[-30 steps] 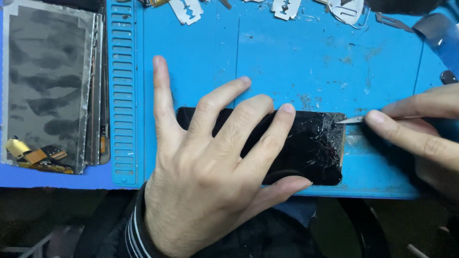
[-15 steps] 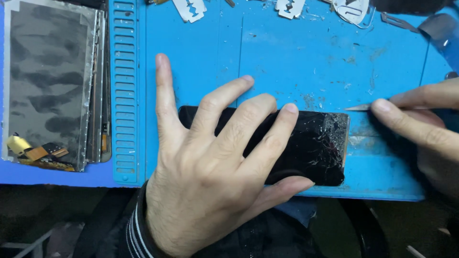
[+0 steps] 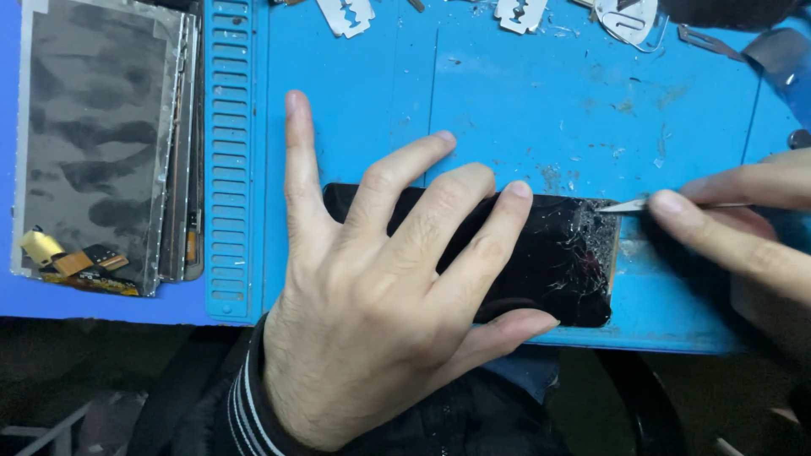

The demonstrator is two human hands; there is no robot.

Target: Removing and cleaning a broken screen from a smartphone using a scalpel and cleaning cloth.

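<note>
A black phone with a shattered screen (image 3: 557, 262) lies flat on the blue work mat (image 3: 524, 110). My left hand (image 3: 380, 279) lies spread over its left and middle part, fingers pressing on the glass and thumb along the near edge. My right hand (image 3: 743, 228) comes in from the right edge and pinches a thin metal blade (image 3: 629, 205) between thumb and forefinger. The blade's tip touches the phone's upper right corner, where the cracks are densest.
A stack of grey screen panels with gold flex cables (image 3: 93, 143) lies at the left, beside the mat's ribbed strip (image 3: 228, 160). Razor blades (image 3: 346, 15) and small metal parts (image 3: 629, 21) lie along the far edge. Glass specks dot the mat near the phone.
My right hand lifted the blade away from the phone's right edge, then brought its tip back onto the upper right corner. The left hand stays pressed on the phone.
</note>
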